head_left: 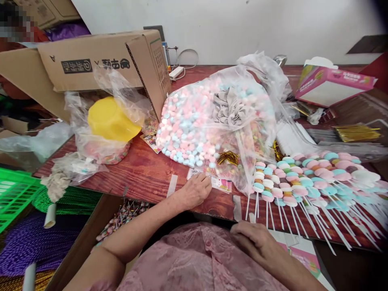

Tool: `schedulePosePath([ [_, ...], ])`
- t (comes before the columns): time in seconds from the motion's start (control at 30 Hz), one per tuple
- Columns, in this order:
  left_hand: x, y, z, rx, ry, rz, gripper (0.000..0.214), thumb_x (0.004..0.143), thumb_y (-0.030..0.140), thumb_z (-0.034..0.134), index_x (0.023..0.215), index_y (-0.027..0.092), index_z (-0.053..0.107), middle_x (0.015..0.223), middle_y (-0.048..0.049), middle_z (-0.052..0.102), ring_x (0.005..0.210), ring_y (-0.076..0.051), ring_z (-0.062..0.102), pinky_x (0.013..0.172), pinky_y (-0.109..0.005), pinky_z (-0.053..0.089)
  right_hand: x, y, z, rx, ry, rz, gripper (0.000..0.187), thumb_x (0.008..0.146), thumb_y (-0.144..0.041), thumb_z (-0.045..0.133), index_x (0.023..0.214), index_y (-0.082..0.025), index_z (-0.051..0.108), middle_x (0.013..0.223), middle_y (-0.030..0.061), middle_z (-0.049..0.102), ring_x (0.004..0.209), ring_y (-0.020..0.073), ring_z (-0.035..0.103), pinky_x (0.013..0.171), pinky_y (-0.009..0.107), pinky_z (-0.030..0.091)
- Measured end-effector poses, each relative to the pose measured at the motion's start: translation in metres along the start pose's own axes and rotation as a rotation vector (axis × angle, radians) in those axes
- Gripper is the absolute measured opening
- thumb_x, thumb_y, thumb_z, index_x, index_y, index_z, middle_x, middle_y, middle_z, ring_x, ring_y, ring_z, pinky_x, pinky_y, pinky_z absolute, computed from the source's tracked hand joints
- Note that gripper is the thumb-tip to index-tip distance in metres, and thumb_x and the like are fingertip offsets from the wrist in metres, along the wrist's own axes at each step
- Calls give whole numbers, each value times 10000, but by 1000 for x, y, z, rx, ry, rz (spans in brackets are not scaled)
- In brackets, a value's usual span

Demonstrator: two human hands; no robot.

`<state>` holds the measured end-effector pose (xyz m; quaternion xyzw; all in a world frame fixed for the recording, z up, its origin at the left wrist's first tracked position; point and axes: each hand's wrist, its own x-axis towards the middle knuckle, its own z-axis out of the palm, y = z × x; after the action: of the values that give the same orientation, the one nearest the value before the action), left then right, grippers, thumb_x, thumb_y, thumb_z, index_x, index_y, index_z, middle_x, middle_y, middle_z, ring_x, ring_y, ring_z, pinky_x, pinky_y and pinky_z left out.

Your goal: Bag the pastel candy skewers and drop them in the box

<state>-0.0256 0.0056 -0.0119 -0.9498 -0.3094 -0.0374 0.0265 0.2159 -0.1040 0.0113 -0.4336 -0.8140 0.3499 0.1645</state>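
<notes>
A red-brown wooden table carries a tipped cardboard box, a large clear bag of pastel sweets and, to its right, a heap of sweet skewers on white sticks. A yellow bowl sits wrapped in plastic. The left hand lies at the table's near edge, fingers bent onto a small printed card; whether it pinches it cannot be told. The right hand rests palm down below the edge, its grip hidden.

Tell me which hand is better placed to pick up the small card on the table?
Probably left. The left hand rests on the table with its fingers touching the card; the right hand lies below the table edge, apart from it.
</notes>
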Motion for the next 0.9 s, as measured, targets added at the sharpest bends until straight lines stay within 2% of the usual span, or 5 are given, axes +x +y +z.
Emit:
schedulePosePath([
  [0.2,6,7,1,-60,50,-176,179,874,54,470,878,125,634,926,-107,624,918,-240,561,797,-357,490,26,-6,0,-193,302,-317,221,968,-92,405,960,-186,605,789,33,659,671,130,599,627,242,456],
  [0.4,21,24,-14,95,-43,-171,224,880,48,458,997,101,642,1050,-147,628,966,-264,580,736,-355,479,5,4,-47,-418,515,-268,298,879,0,449,1050,-182,611,902,66,680,795,158,622,685,262,476],
  [0.6,26,13,-14,137,-80,-78,233,880,35,448,972,117,645,939,-118,640,898,-247,604,666,-322,458,10,28,-61,-971,286,-116,298,757,19,550,858,-225,687,938,81,687,847,230,571,684,336,402],
  [0.73,20,-1,-9,-8,-5,-148,227,896,49,428,927,137,635,874,-93,629,841,-221,597,682,-314,479,15,34,-62,-945,319,-169,230,797,-46,586,878,-227,703,987,84,696,902,239,558,745,369,403],
  [0.9,20,13,-9,-33,-3,-217,235,877,31,441,952,131,640,935,-110,644,903,-241,592,740,-344,510,15,40,-92,-691,680,-197,255,868,-94,538,1032,-225,682,969,73,712,903,222,610,809,384,478],
])
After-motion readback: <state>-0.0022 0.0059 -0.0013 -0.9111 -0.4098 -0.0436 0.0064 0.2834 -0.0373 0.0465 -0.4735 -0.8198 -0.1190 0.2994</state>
